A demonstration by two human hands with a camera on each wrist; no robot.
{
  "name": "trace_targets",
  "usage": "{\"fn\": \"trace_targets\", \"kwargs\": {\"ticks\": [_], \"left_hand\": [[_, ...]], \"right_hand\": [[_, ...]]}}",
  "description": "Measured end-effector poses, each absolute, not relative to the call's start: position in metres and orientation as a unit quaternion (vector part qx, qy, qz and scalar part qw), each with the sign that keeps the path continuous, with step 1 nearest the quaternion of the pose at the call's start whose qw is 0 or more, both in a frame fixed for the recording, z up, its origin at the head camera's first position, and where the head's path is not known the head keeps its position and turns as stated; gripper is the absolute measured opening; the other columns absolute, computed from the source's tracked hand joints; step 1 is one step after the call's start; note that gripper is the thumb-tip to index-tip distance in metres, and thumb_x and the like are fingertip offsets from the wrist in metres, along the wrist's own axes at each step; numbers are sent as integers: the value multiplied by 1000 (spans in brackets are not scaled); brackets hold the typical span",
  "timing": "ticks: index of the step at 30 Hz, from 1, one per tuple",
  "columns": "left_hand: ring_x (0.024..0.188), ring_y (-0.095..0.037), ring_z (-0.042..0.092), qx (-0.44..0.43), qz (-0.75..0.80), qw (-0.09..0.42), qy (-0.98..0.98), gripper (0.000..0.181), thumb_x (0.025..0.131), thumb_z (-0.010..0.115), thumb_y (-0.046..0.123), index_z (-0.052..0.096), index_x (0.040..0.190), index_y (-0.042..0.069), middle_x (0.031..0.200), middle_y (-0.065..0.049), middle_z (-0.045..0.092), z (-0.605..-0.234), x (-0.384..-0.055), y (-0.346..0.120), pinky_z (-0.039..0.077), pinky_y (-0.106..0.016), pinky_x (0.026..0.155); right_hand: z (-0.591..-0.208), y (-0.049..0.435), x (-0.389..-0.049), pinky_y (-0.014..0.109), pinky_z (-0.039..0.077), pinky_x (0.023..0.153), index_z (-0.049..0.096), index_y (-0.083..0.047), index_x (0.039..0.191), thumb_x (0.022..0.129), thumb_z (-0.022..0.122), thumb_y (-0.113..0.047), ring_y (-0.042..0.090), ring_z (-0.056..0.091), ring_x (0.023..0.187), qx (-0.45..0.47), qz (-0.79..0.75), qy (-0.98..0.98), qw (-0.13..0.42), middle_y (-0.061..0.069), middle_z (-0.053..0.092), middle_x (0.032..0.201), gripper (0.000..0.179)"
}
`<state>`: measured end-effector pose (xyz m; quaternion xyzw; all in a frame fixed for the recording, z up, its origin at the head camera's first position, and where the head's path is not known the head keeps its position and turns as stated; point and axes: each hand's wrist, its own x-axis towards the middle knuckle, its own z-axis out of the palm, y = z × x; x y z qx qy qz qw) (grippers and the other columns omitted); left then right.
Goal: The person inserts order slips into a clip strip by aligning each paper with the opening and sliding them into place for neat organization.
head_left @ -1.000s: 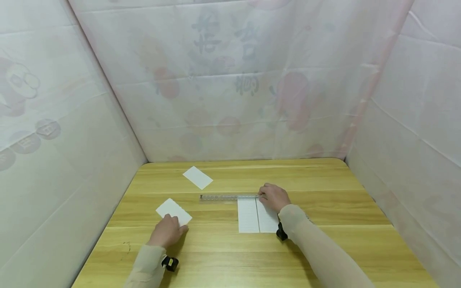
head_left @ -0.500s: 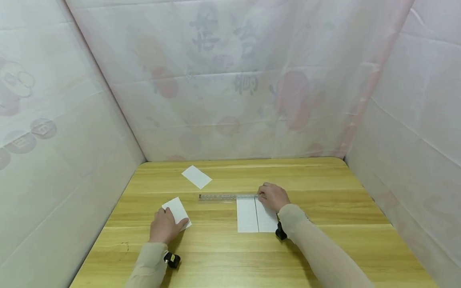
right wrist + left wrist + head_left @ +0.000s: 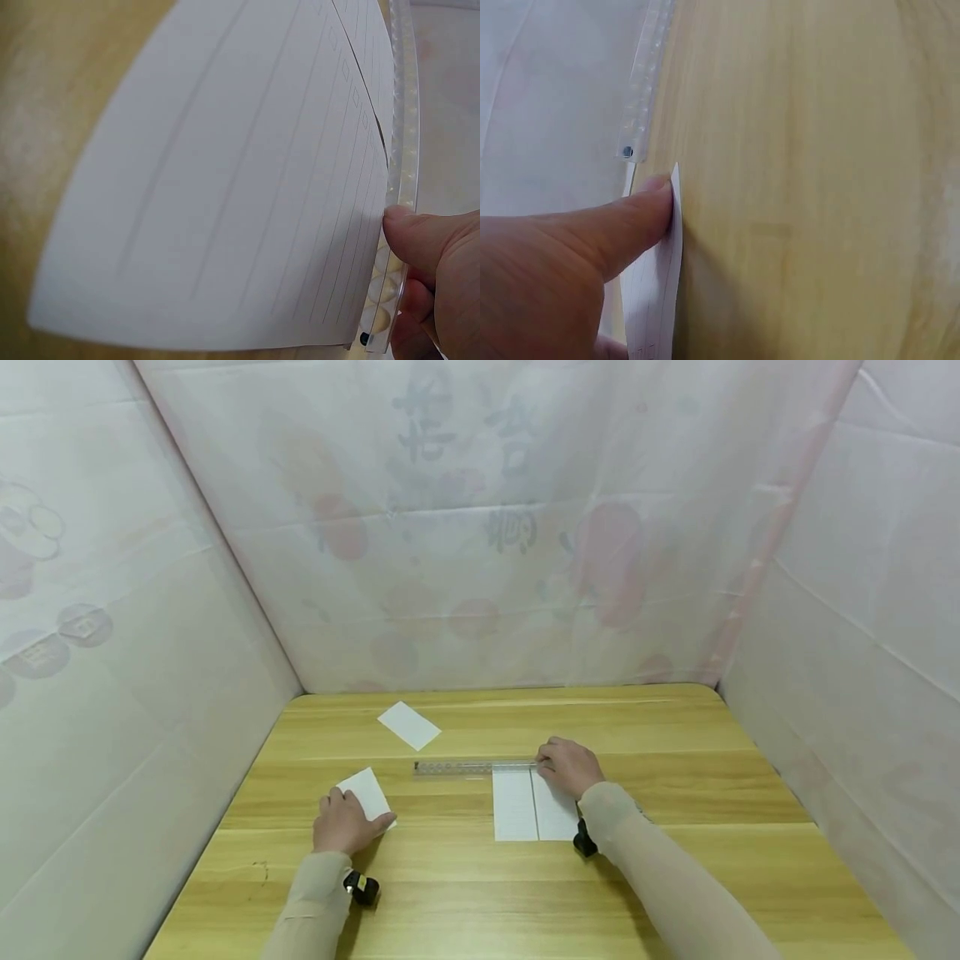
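At left on the wooden table (image 3: 465,910), pinches a lined sheet (image 3: 366,792) with the left hand (image 3: 345,822), left of a clear binder strip (image 3: 453,768) lying crosswise against two lined leaves (image 3: 515,806), pinched near its right end by the right hand (image 3: 573,768).

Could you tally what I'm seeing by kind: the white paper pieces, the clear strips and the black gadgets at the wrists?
White paper pieces, as visible: 4
Clear strip: 1
Black wrist gadgets: 2
Total: 7
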<state>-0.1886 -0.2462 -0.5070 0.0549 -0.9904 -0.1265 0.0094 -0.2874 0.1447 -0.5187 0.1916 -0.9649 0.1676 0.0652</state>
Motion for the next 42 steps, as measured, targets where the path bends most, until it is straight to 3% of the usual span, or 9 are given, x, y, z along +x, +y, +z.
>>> {"fn": "trace_targets", "kwargs": {"ticks": [9, 17, 27, 34, 39, 42], "left_hand": [[89, -41, 44, 50, -147, 11, -988, 78, 78, 74, 52, 54, 105, -18, 100, -28, 46, -502, -189, -250, 48, -50, 67], [86, -39, 42, 52, -181, -15, -982, 68, 81, 75, 41, 55, 123, -9, 96, -25, 46, -496, -187, -251, 43, -43, 60], [72, -32, 52, 65, -242, -40, -967, 75, 83, 76, 32, 42, 140, -2, 111, -31, 41, -492, -183, -245, 48, -46, 63], [70, -33, 52, 51, -250, -37, -966, 81, 83, 76, 29, 34, 145, -3, 111, -35, 40, -493, -183, -241, 47, -46, 60], [69, -31, 52, 54, -253, -44, -965, 89, 83, 77, 30, 27, 147, -5, 114, -36, 39, -497, -186, -236, 48, -45, 60], [70, -32, 53, 57, -253, -44, -965, 93, 82, 77, 31, 23, 148, -7, 117, -37, 38, -499, -189, -233, 49, -45, 62]], "right_hand": [[-517, 143, -288, 39, 51, 78, 73, -22, 93, 86, 73, -21, 16, 61, 86, 198, 162, -964, 72, -7, 62, 91, 8], [-517, 145, -282, 38, 51, 79, 72, -24, 94, 86, 71, -22, 15, 61, 87, 189, 168, -966, 59, -9, 62, 93, 8], [-511, 148, -274, 39, 51, 80, 73, -22, 94, 88, 71, -22, 16, 61, 88, 186, 179, -965, 54, -8, 63, 93, 6], [-507, 150, -272, 39, 51, 81, 74, -21, 94, 88, 72, -22, 16, 62, 88, 180, 180, -966, 33, -6, 64, 95, 7], [-504, 156, -283, 33, 50, 70, 73, -17, 83, 85, 73, -16, 11, 58, 73, 213, 144, -966, 24, -7, 64, 82, 2], [-496, 157, -290, 29, 41, 62, 66, -16, 74, 85, 74, -12, 10, 48, 64, 236, 113, -965, 4, -8, 56, 70, 13]]}}
